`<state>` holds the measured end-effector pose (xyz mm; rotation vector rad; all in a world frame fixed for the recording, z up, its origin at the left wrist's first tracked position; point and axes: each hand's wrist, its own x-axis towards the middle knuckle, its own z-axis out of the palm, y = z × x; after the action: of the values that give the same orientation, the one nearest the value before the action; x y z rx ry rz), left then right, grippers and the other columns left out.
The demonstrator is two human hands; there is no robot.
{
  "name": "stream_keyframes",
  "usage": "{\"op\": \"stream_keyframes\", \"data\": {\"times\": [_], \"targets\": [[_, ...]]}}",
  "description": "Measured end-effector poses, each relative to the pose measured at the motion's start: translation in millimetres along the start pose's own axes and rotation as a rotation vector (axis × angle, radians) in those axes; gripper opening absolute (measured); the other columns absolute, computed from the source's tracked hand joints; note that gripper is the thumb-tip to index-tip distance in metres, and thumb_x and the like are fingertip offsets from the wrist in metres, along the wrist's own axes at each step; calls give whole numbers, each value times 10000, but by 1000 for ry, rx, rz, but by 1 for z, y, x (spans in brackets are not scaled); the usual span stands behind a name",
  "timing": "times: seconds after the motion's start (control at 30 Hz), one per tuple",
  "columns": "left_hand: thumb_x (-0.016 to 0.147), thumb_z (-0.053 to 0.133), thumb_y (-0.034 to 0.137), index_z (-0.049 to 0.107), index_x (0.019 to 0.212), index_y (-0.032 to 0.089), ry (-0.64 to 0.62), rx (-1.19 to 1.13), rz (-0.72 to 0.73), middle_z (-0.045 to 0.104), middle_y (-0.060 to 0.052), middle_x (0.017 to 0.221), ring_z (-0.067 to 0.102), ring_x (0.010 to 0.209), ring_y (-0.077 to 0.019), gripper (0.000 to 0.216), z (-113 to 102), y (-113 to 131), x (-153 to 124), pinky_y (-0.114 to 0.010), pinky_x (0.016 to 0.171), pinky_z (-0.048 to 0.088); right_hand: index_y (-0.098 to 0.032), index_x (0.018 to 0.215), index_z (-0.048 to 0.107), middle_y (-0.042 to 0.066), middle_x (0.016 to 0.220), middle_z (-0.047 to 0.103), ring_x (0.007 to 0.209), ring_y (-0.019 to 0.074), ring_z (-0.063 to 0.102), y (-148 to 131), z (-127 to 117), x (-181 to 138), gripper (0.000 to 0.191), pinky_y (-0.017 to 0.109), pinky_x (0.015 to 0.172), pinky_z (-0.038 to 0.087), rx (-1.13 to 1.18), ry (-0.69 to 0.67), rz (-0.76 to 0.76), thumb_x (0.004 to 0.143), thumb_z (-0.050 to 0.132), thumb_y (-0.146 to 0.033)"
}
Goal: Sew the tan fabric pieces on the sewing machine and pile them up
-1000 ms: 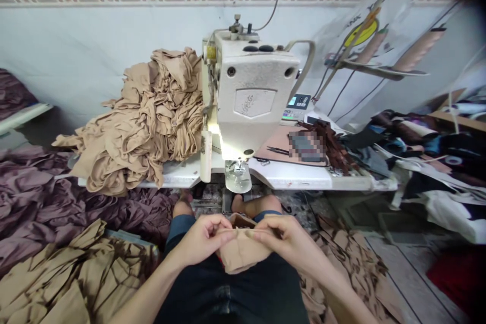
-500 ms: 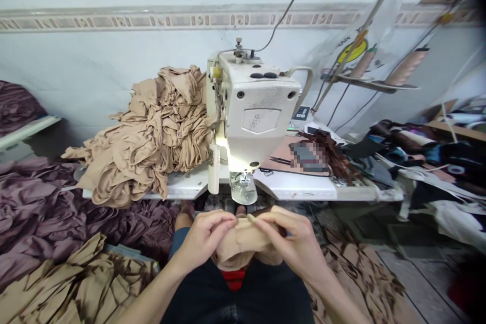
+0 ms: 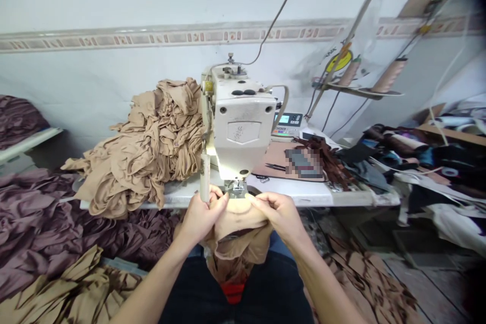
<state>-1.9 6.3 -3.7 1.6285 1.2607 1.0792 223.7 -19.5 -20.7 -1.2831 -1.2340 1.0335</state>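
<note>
My left hand [image 3: 200, 215] and my right hand [image 3: 278, 215] both pinch a tan stretch-fabric piece [image 3: 235, 233]. Its top edge is held up right at the presser foot [image 3: 236, 187] of the white sewing machine [image 3: 238, 129]. The rest of the piece hangs down over my lap. The machine's lamp lights the fabric edge and my fingertips. The needle itself is too small to make out.
A heap of tan fabric [image 3: 148, 144] lies on the sewing table [image 3: 326, 195] left of the machine. Purple cloth [image 3: 34, 228] and more tan pieces [image 3: 64, 291] lie at the left. Scissors [image 3: 276, 166], dark scraps and a control panel [image 3: 286, 121] sit to the right, thread cones [image 3: 389, 76] above.
Both hands have lifted the tan piece from my lap up and forward to the presser foot. More of the fabric now hangs below my hands.
</note>
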Motion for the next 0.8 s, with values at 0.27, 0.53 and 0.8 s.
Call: {"op": "stream_keyframes", "data": {"times": [0.27,0.53,0.8], "targets": [[900,792,434,603,940,207,42,-173,27,428,99,620,450,552,-112,297,14,-11,19,-210,585,378,-148,709,753,41,681,695,671,204,598,3,-3,18,434,299,625,458,-62,50,-100,849,787,-557],[1002,692,496,625,1025,188,-111,-208,40,481,78,668,457,524,-101,316,7,-17,28,-213,544,401,-169,661,704,1,586,587,579,163,509,20,-9,-1,542,285,569,407,-120,4,-75,907,725,-652],[960,743,360,774,1106,136,68,95,80,774,-74,854,747,782,-209,270,-83,-30,24,-245,649,561,-186,612,636,-45,517,412,464,112,332,95,-45,-59,681,263,464,219,21,15,292,781,772,-831]]}}
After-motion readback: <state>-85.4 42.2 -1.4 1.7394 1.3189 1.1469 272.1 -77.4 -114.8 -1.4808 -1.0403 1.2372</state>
